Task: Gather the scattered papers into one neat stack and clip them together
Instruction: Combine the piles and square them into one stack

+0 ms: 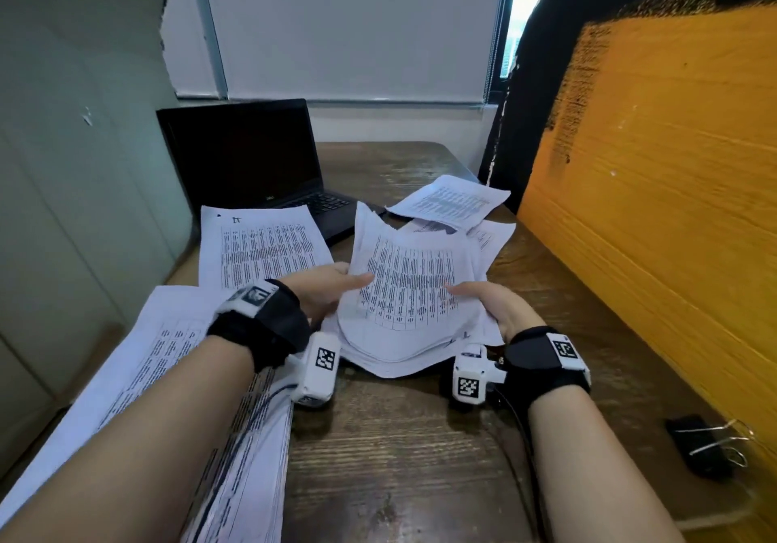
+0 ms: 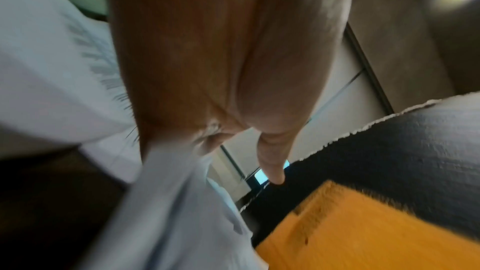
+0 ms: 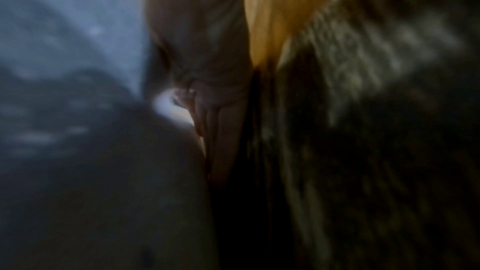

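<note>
Both hands hold a bundle of printed papers (image 1: pixel 410 290) above the middle of the wooden desk (image 1: pixel 399 458). My left hand (image 1: pixel 332 290) grips its left edge, thumb on top. My right hand (image 1: pixel 487 303) grips the right edge the same way. The sheets in the bundle are uneven and curl upward. Loose printed sheets lie to the left (image 1: pixel 260 244), at the near left under my forearm (image 1: pixel 168 374), and at the far right (image 1: pixel 450 202). A black binder clip (image 1: pixel 706 450) lies near the desk's right edge. The left wrist view shows my left hand (image 2: pixel 207 134) against the paper (image 2: pixel 168 202). The right wrist view is dark and blurred.
An open black laptop (image 1: pixel 252 164) stands at the back left of the desk. A tall orange and black wall (image 1: pixel 656 206) runs along the right side. A pale green cabinet (image 1: pixel 63 164) is on the left. A window blind (image 1: pixel 349 25) hangs behind.
</note>
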The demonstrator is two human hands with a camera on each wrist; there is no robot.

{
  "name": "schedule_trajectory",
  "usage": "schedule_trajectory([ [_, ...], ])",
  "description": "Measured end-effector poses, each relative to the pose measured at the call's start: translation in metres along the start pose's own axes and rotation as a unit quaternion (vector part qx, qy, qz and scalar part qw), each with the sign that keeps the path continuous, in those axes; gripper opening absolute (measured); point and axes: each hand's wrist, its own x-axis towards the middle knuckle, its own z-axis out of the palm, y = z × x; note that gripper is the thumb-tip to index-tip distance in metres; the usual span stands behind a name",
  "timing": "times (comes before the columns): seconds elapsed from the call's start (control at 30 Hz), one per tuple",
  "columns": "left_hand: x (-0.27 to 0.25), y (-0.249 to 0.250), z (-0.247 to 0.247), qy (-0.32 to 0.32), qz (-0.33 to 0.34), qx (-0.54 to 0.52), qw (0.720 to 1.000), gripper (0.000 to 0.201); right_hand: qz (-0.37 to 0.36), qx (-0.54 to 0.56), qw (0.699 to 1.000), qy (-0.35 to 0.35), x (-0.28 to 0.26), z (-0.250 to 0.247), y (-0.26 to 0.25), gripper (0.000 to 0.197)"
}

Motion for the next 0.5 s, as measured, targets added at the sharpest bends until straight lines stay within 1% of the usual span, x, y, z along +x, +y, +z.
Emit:
schedule_trajectory([
  [0.03, 0.003, 0.008, -0.013, 0.032, 0.004, -0.012, 0.999, 0.05, -0.026, -0.028, 0.998, 0.043, 0.005, -0.002, 0.002, 0.026],
  [0.07, 0.005, 0.015, -0.027, 0.073, 0.01, -0.032, 0.997, 0.055, -0.04, -0.053, 0.995, 0.072, 0.009, -0.004, 0.003, 0.025],
  [0.1, 0.009, 0.022, -0.045, 0.12, 0.012, -0.052, 0.991, 0.052, -0.039, -0.074, 0.993, 0.085, 0.007, -0.004, 0.001, 0.023],
  [0.13, 0.011, 0.027, -0.063, 0.169, 0.011, -0.058, 0.984, 0.041, -0.036, -0.089, 0.993, 0.071, 0.003, -0.004, -0.001, 0.022],
  [0.17, 0.014, 0.028, -0.082, 0.221, 0.0, -0.043, 0.974, 0.035, -0.03, -0.113, 0.992, 0.048, -0.001, -0.004, -0.003, 0.021],
  [0.2, 0.015, 0.028, -0.099, 0.268, -0.025, -0.001, 0.963, 0.039, -0.031, -0.138, 0.99, 0.024, -0.005, -0.005, -0.004, 0.023],
  [0.23, 0.015, 0.024, -0.115, 0.31, -0.057, 0.067, 0.947, 0.046, -0.032, -0.161, 0.986, 0.001, -0.007, -0.006, -0.005, 0.026],
  [0.27, 0.013, 0.018, -0.128, 0.337, -0.084, 0.124, 0.929, 0.05, -0.034, -0.17, 0.985, -0.023, -0.006, -0.008, -0.006, 0.026],
  [0.3, 0.009, 0.015, -0.136, 0.338, -0.113, 0.189, 0.915, 0.052, -0.037, -0.171, 0.984, -0.041, -0.004, -0.009, -0.006, 0.025],
  [0.33, 0.007, 0.01, -0.14, 0.319, -0.149, 0.241, 0.904, 0.055, -0.039, -0.173, 0.983, -0.053, 0.001, -0.01, -0.005, 0.023],
  [0.37, 0.004, 0.01, -0.142, 0.277, -0.192, 0.284, 0.898, 0.061, -0.039, -0.177, 0.982, -0.056, 0.004, -0.009, -0.003, 0.022],
  [0.4, 0.002, 0.012, -0.142, 0.23, -0.214, 0.335, 0.889, 0.069, -0.035, -0.171, 0.983, -0.058, 0.008, -0.011, -0.001, 0.024],
  [0.43, 0.001, 0.012, -0.142, 0.214, -0.229, 0.361, 0.878, 0.077, -0.028, -0.156, 0.986, -0.055, 0.01, -0.01, 0.0, 0.026],
  [0.47, 0.003, 0.01, -0.145, 0.208, -0.22, 0.362, 0.882, 0.08, -0.026, -0.134, 0.989, -0.058, 0.013, -0.011, 0.003, 0.029],
  [0.5, 0.002, 0.007, -0.144, 0.187, -0.227, 0.371, 0.881, 0.075, -0.027, -0.114, 0.992, -0.055, 0.016, -0.011, 0.005, 0.031],
])
